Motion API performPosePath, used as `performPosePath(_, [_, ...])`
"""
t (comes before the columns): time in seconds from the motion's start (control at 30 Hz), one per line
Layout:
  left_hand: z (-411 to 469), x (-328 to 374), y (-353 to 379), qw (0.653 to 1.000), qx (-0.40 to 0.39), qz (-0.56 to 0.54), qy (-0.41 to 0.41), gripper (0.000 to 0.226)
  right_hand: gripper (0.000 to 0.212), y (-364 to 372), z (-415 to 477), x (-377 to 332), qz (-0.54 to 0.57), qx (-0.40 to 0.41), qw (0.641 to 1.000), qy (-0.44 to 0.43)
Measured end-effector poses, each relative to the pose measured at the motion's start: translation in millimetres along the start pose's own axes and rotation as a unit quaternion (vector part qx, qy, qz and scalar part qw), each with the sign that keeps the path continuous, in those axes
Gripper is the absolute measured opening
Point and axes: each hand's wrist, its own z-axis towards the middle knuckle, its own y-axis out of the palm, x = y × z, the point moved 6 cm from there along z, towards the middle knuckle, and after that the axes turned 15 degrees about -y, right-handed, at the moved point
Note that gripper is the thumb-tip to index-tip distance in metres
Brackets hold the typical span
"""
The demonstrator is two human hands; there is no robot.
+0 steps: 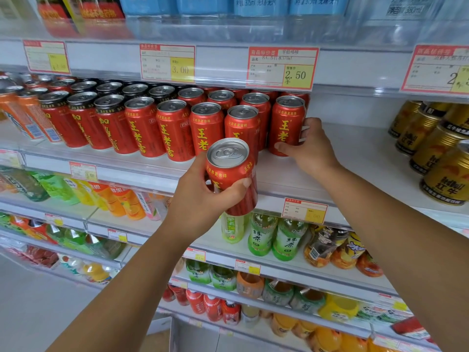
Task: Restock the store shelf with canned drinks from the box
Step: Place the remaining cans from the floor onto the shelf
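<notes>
My left hand [200, 196] grips a red can with yellow lettering [232, 171] in the air, just in front of the white shelf [279, 171]. My right hand [308, 146] is wrapped around another red can [285, 123] that stands upright on the shelf at the right end of the row. To its left, rows of matching red cans [175, 128] stand several deep. The box is not in view.
Gold cans [441, 158] stand at the right of the same shelf, with bare white shelf between them and the red cans. Orange cans [28, 118] sit far left. Price tags [281, 68] hang from the shelf above. Bottled drinks [274, 235] fill the lower shelves.
</notes>
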Motion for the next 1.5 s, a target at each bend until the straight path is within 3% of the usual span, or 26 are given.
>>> performPosePath(0.27, [1.4, 0.1, 5.4, 1.000, -0.010, -0.004, 0.003, 0.069, 0.078, -1.7, -5.4, -2.3, 0.010, 0.001, 1.000, 0.030])
performPosePath(0.4, [5.3, 5.8, 10.0, 1.000, -0.019, -0.011, 0.003, 0.068, 0.055, -30.6, -40.4, -44.9, 0.020, 0.078, 0.995, -0.063])
performPosePath(0.53, [15.2, 20.9, 20.1, 1.000, -0.015, -0.006, 0.026, 0.054, 0.065, -20.4, -92.7, -89.8, 0.144, -0.143, 0.973, -0.112])
performPosePath(0.57, [17.3, 25.4, 24.2, 0.999, -0.011, -0.006, 0.033, 0.050, 0.069, -17.0, -99.5, -95.5, 0.157, -0.168, 0.967, -0.113])
performPosePath(0.73, [24.9, 33.8, 43.7, 0.999, -0.018, -0.006, 0.037, 0.049, 0.068, -24.2, -93.2, -91.4, 0.160, -0.040, 0.982, -0.094])
performPosePath(0.87, [31.5, 8.1, 33.7, 0.997, -0.013, 0.069, 0.040, 0.062, 0.064, -30.5, -81.7, -69.8, 0.173, 0.002, 0.983, -0.066])
performPosePath(0.9, [32.6, -2.9, 26.1, 0.989, 0.027, 0.137, 0.056, 0.064, 0.063, -32.1, -77.8, -63.6, 0.167, 0.004, 0.984, -0.057])
performPosePath(0.97, [31.5, -21.7, 16.4, 0.935, 0.116, 0.308, 0.131, 0.062, 0.063, -31.6, -71.1, -53.1, 0.156, -0.015, 0.987, -0.043])
performPosePath(1.03, [31.0, -38.6, 18.2, 0.888, 0.150, 0.390, 0.194, 0.062, 0.064, -27.9, -67.0, -47.3, 0.148, -0.042, 0.987, -0.035])
performPosePath(1.23, [32.1, -50.3, 18.6, 0.889, 0.178, 0.353, 0.233, 0.063, 0.073, -17.8, -63.7, -41.9, 0.135, -0.068, 0.988, -0.013])
performPosePath(1.5, [33.5, -53.6, 18.7, 0.891, 0.182, 0.341, 0.238, 0.061, 0.077, -18.2, -62.0, -38.7, 0.072, -0.034, 0.997, 0.001])
